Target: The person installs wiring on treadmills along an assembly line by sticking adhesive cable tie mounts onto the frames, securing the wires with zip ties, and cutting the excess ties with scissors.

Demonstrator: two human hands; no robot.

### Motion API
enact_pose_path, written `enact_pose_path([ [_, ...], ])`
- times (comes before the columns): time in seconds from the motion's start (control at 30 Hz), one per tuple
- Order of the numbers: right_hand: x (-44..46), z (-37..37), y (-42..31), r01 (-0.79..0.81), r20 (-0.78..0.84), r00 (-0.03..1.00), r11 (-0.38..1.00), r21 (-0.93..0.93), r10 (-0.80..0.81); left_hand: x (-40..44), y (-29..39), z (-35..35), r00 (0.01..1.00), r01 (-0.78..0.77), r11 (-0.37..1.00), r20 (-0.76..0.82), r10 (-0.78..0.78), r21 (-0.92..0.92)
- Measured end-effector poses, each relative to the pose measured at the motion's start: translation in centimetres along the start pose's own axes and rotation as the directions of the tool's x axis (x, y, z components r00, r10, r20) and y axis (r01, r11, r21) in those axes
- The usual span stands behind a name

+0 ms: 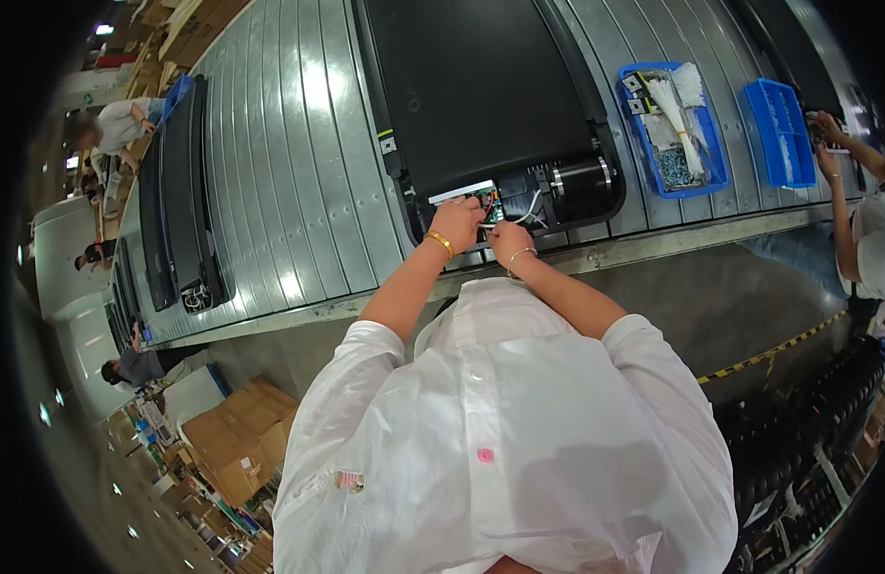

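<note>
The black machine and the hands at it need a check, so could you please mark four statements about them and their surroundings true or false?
1. The left hand and right hand are both at the near end of the black machine. True.
2. The left wrist is bare. False: it wears a gold-coloured band.
3. The blue bin holding white strips is left of the machine. False: it is to the right.
4. A white cable shows near the right hand. True.

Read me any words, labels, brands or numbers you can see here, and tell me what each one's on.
No text is readable.
Black machine: yellow-and-white label, too small.
Blue parts bin: yellow-edged labels, too small.
Cardboard box: pale mark, too blurred.
White shirt: chest patch, too blurred to tell if it has letters.
</note>
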State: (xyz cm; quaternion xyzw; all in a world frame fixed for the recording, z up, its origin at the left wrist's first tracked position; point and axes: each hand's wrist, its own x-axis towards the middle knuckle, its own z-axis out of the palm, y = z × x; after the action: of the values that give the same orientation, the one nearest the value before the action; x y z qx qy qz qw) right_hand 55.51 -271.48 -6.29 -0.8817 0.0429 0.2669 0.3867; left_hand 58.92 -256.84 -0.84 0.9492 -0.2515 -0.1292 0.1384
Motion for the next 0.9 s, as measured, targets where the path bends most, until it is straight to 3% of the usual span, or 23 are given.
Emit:
enact_pose_path([
  [0.07, -0.2, -0.1, -0.4, 0.003, -0.007, 1.000, 1.000, 0.022, -0.003, -0.4, -0.5, -0.1, 0.999, -0.033, 0.991, -0.005, 0.033, -0.132],
  [0.23, -1.0, 0.8, -1.0, -0.019, -0.080, 0.997, 0.999, 0.034, 0.022, -1.0, -0.3, -0.8, 0.975, -0.222, 0.957, -0.044, 0.218, -0.187],
  [0.3, -1.2, 0.9, -0.9, -0.038, -0.116, 0.992, 0.999, 0.006, 0.038, -0.4, -0.7, -0.3, 0.959, -0.258, 0.927, 0.043, 0.279, -0.273],
  [0.37, -1.7, 1.3, -0.8, -0.008, -0.170, 0.985, 0.995, 0.103, 0.026, -0.1, -1.3, 0.5, 0.943, -0.279, 0.903, 0.085, 0.322, -0.326],
  [0.5, -2.2, 2.4, -0.7, 0.040, -0.298, 0.954, 0.983, 0.180, 0.016, 1.4, -2.8, 1.2, 0.949, -0.167, 0.914, 0.190, 0.250, -0.369],
  [0.6, -2.5, 3.1, -0.7, 0.060, -0.376, 0.926, 0.980, 0.191, 0.016, 1.4, -3.4, 0.9, 0.952, -0.028, 0.848, 0.244, 0.183, -0.529],
  [0.73, -2.7, 3.9, -0.7, 0.074, -0.447, 0.895, 0.978, 0.194, 0.021, 1.8, -3.2, 0.9, 0.957, 0.047, 0.782, 0.253, 0.144, -0.621],
  [0.9, -2.6, 4.2, -0.5, 0.080, -0.481, 0.876, 0.973, 0.216, 0.035, 2.9, -4.4, 1.0, 0.916, 0.098, 0.744, 0.352, 0.193, -0.662],
])
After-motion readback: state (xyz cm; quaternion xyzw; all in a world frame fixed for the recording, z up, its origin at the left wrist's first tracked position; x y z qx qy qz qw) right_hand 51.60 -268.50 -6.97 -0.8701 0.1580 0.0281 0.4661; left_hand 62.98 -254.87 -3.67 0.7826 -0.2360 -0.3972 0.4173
